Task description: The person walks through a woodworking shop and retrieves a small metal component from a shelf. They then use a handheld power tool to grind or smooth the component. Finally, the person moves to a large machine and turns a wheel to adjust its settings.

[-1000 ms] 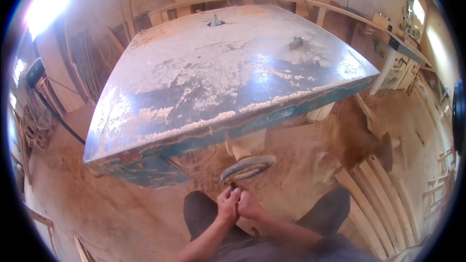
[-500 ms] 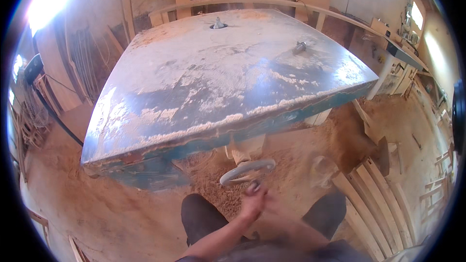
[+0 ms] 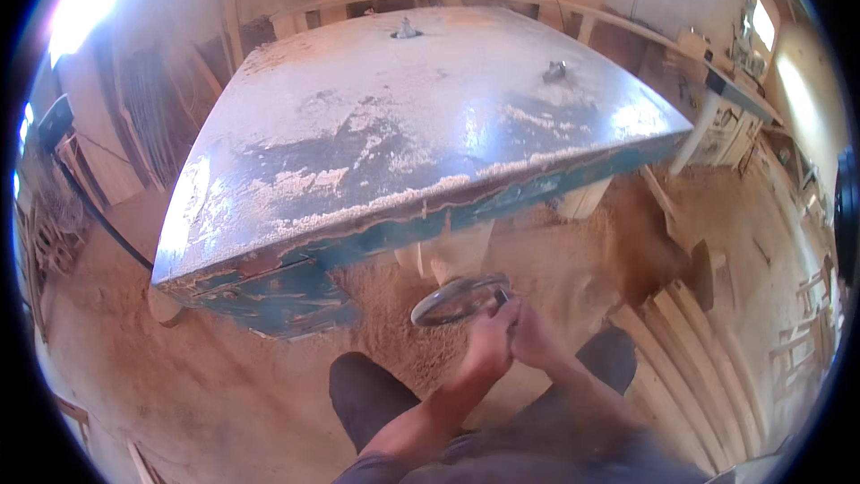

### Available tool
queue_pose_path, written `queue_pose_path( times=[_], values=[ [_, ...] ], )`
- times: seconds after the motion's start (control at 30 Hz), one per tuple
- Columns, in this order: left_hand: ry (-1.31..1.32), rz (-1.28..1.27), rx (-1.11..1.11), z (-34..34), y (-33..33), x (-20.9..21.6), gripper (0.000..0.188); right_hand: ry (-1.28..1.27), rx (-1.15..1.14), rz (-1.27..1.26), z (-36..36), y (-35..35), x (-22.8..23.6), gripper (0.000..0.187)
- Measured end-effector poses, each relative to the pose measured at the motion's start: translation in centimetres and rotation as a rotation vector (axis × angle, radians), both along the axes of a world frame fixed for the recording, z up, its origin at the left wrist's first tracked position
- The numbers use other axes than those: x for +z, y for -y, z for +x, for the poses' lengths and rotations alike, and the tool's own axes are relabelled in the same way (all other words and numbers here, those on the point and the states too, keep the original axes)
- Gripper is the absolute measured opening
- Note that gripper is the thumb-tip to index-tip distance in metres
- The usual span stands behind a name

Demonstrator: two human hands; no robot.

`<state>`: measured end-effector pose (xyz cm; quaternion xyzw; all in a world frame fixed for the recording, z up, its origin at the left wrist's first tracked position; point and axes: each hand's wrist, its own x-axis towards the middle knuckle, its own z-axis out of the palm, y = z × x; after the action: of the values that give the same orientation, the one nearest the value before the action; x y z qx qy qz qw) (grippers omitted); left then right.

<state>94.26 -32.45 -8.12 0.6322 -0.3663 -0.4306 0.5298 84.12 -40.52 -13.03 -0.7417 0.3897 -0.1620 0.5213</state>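
A metal handwheel [image 3: 460, 298] sticks out below the front edge of a wide steel machine table [image 3: 394, 125]. At the wheel's right side, its short dark handle [image 3: 501, 298] shows just above my fingers. My left hand [image 3: 491, 337] is closed around this handle. Pressed against it from the right is my right hand [image 3: 532, 335], also closed at the handle. My fingers partly hide one another and the lower part of the grip.
Sawdust coats the tabletop, where a spindle [image 3: 406, 30] and a small metal fitting [image 3: 555, 73] stand up. Curved wooden pieces [image 3: 685, 367] lie on the floor at right. A black arm [image 3: 98, 215] rises at left. My knees flank the wheel.
Both hands have moved up and to the right. The wheel's handle has swung from the near side to the right side. The right hand now sits closer against the left.
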Motion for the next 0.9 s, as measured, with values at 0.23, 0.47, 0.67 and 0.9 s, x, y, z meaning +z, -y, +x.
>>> queue_pose_path(
  times=[0.23,0.47,0.67,0.9],
  values=[
    [-0.727,-0.190,0.275,4.1,-4.4,-7.9,0.012,0.107,0.059,-0.064,5.9,-6.9,-4.3,0.034],
    [-1.049,-0.008,0.103,0.3,2.2,-9.5,0.009,-0.002,-0.174,0.103,1.6,-2.8,-1.9,0.024],
    [-0.547,0.105,0.007,2.7,0.1,-9.7,0.011,-0.103,-0.069,0.179,1.4,-2.6,-8.2,0.020],
    [-0.744,0.079,0.276,5.6,-3.5,-7.1,0.007,0.274,-0.262,0.936,7.0,-6.4,-5.1,0.017]
  ],
)
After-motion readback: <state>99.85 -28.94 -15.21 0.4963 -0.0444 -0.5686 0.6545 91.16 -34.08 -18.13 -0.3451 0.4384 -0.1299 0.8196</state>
